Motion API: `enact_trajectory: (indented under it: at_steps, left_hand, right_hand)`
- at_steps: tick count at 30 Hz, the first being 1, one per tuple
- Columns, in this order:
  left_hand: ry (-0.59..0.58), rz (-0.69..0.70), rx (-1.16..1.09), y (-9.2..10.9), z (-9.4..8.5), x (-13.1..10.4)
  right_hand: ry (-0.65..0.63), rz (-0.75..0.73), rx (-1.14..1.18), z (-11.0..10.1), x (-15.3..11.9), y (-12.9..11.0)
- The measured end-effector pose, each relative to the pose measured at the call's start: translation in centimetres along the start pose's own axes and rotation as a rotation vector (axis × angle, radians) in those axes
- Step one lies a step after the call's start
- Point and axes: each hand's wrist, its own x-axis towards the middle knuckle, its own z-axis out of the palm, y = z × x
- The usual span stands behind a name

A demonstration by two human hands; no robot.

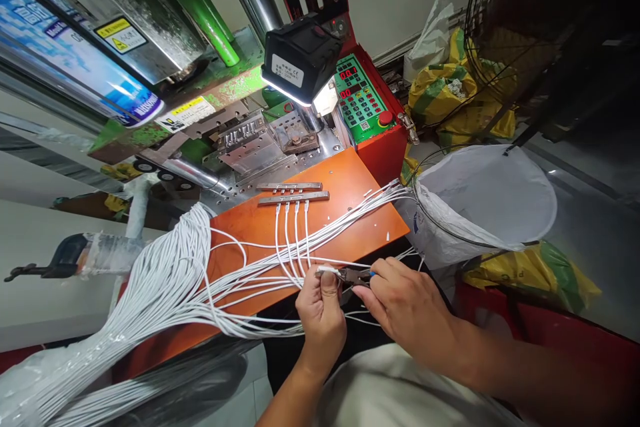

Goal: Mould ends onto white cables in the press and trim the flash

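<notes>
Near the front edge of the orange board [345, 177], my left hand [323, 310] pinches a small white cable end between thumb and fingers. My right hand [407, 297] is wrapped round the handles of dark pliers [354, 275], whose jaws meet the piece at my left fingertips. Many white cables [170, 267] run across the board from a thick bundle at the left. Further back lie two metal bars [294, 198], with several cable ends set along the nearer one. Small white scraps lie on the board's right part.
Behind the board stands a press with a metal die [250, 143] and a lamp [300, 60] above. A red control box [383, 147] is at its right. A white-lined bin [487, 197] and yellow bags [445, 90] are on the right; a black clamp [65, 255] is at the left.
</notes>
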Motion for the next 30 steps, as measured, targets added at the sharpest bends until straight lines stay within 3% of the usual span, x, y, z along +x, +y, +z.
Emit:
enact_trajectory:
  at_steps: [7, 12, 19, 21, 23, 27, 30]
  left_hand:
    - [0.027, -0.02, -0.021, 0.4, 0.6, 0.0]
    - [-0.063, -0.232, -0.221, 0.7, 0.2, 0.5]
    - [-0.319, -0.567, -0.462, 2.2, -1.1, 1.5]
    - [-0.335, -0.6, -0.498, 2.3, -1.1, 1.7]
    - [-0.295, -0.583, -0.495, 2.3, -1.0, 1.7]
    - [-0.167, -0.478, -0.476, 2.5, -0.1, 1.3]
    - [-0.073, -0.433, -0.481, 2.7, 0.6, 1.0]
  right_hand:
    - [-0.037, -0.039, 0.06, 0.0, 0.2, 0.5]
    - [-0.244, 0.001, 0.343, -0.6, 0.8, 1.8]
    - [-0.661, 0.251, 1.006, -1.2, 1.7, 3.1]
    - [-0.699, 0.27, 1.052, -1.2, 1.7, 3.1]
    - [-0.587, 0.197, 0.881, -1.0, 1.5, 2.9]
    - [-0.181, -0.006, 0.311, -0.3, 0.5, 2.3]
    - [-0.021, -0.062, 0.11, 0.4, -0.1, 1.7]
